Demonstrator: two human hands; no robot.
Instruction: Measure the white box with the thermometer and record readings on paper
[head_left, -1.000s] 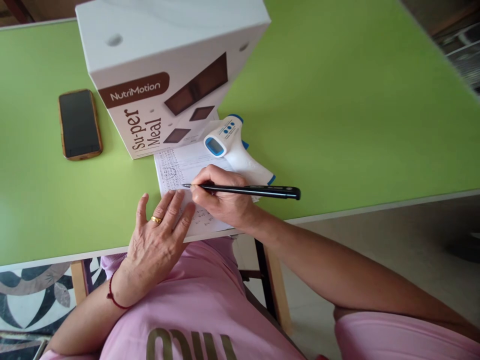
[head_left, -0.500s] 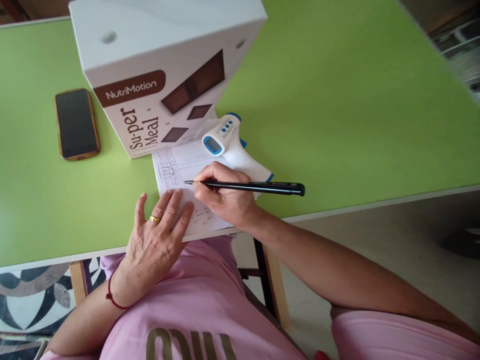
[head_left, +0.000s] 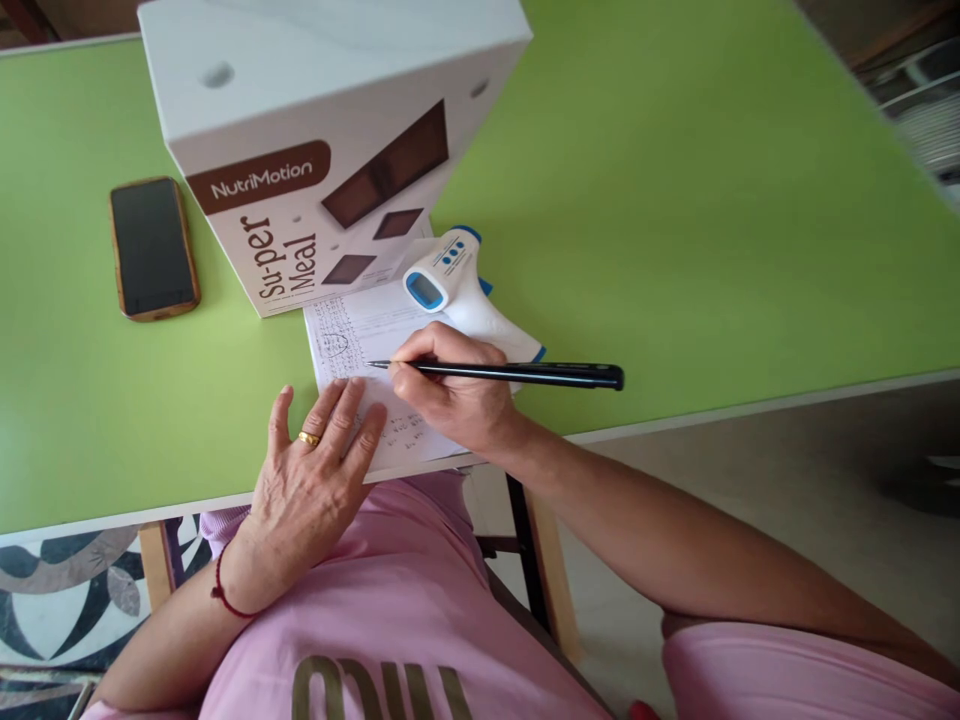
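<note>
My right hand pinches a black pen, its tip pointing left at a paper sheet covered with small handwriting. Whether the tip touches the paper I cannot tell. My left hand lies spread, fingertips on the left side of the sheet, a ring on one finger. Just beyond my right hand, a white and blue infrared thermometer rests on the paper. The far part of the sheet is hidden behind a tall white box.
The white NutriMotion box stands upright just beyond the paper. To its left a phone in a brown case lies screen up. All of this is on a green table, whose near edge runs just in front of my body.
The back end of the pen has swung slightly right, and my right hand has shifted a little to the right. My left hand stays in place.
</note>
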